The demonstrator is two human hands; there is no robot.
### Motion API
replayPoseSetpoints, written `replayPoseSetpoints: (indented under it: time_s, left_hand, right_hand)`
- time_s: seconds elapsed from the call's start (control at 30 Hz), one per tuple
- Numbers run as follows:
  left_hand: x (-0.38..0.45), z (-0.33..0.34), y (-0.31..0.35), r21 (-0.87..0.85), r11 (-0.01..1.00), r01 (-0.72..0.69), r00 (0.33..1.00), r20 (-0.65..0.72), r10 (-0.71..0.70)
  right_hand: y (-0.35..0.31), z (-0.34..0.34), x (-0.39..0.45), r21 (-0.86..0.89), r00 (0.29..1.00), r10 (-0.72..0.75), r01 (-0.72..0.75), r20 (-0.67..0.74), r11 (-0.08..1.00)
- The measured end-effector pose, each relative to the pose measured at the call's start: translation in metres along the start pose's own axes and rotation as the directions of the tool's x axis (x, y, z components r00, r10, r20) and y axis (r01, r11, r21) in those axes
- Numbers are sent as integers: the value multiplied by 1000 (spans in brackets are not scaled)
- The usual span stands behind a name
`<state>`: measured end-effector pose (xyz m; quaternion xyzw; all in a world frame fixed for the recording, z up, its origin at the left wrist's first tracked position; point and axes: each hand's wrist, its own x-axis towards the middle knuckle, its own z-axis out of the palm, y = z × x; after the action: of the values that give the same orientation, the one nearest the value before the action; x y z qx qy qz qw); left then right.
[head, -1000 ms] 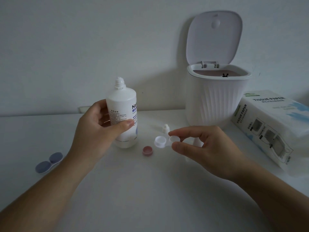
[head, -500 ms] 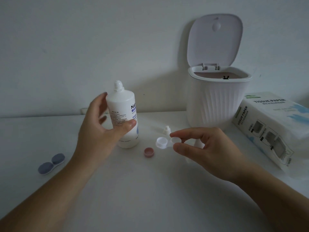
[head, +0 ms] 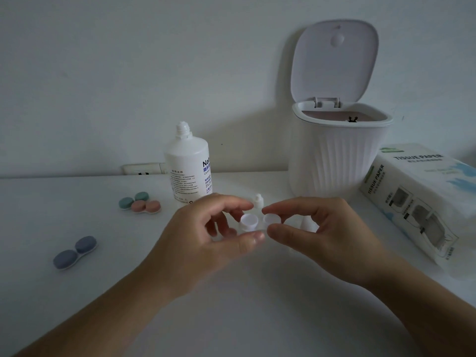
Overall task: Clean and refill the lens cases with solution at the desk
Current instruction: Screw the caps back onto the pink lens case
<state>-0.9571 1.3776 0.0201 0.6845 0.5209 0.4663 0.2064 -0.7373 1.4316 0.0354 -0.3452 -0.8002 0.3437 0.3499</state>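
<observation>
Blue lens case [head: 74,252] lies capped near the desk [head: 77,305] left edge; bare desk between it and the arms. Farther back, a green and a pink case [head: 140,204] lie touching, just left of the uncapped solution bottle [head: 189,166]. Centre: left hand [head: 206,235], fingers curled, thumb and forefinger bracket the white open case [head: 258,221]; contact blurred. Right hand [head: 319,233] pinches its right well. Bin [head: 337,155] and tissue pack [head: 422,197] crowd the right edge.

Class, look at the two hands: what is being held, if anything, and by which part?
Both hands hold the open white lens case: the right hand pinches its right cup, and the left hand closes round its left cup.
</observation>
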Motion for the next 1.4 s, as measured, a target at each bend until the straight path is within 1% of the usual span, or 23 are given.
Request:
replayPoseSetpoints:
  time_s: [0.13,0.47,0.57,0.6,0.67,0.73,0.77,0.87,0.97,1.07,1.23,1.33,1.4]
  left_hand:
    - [2,1,-2,-86,993,77,997,15,-76]
    - [4,0,-9,-187,967,172,984,68,-162]
    - [6,-2,-10,-181,966,183,983,65,-174]
    - [6,-2,-10,-181,966,186,982,68,-176]
    - [7,-4,-10,-186,963,193,980,72,-183]
    - [8,-5,-10,-193,962,194,980,72,-183]
    - [8,-6,-9,-195,961,194,981,72,-183]
    - [9,-8,-8,-198,958,207,978,75,-196]
    - [9,-8,-7,-218,953,212,976,85,-198]
    - [9,-8,-6,-212,953,217,975,88,-202]
    - [9,-7,-8,-203,955,218,975,88,-204]
    - [9,-7,-10,-191,957,219,975,90,-205]
    - [9,-7,-12,-176,959,220,974,90,-207]
  right_hand:
    - [1,1,0,3,1000,-2,2,-7,1000]
    - [2,0,2,-26,999,-42,42,-6,999]
    - [7,-3,5,-50,997,-45,42,-55,998]
    - [10,-3,7,-82,995,-33,25,-91,996]
    - [18,-3,11,-241,989,-38,3,-141,971]
    - [24,0,15,-409,992,-45,-7,-119,912]
    - [27,2,18,-463,993,-44,-10,-106,886]
    - [36,7,24,-561,995,-39,-20,-93,827]
    - [39,13,28,-634,998,0,-44,-69,772]
    - [40,15,30,-651,998,7,-50,-69,758]
    - [38,14,30,-650,1000,-13,0,-15,760]
    - [34,11,28,-563,997,-54,12,-58,827]
    - [30,8,25,-452,986,-83,8,-145,892]
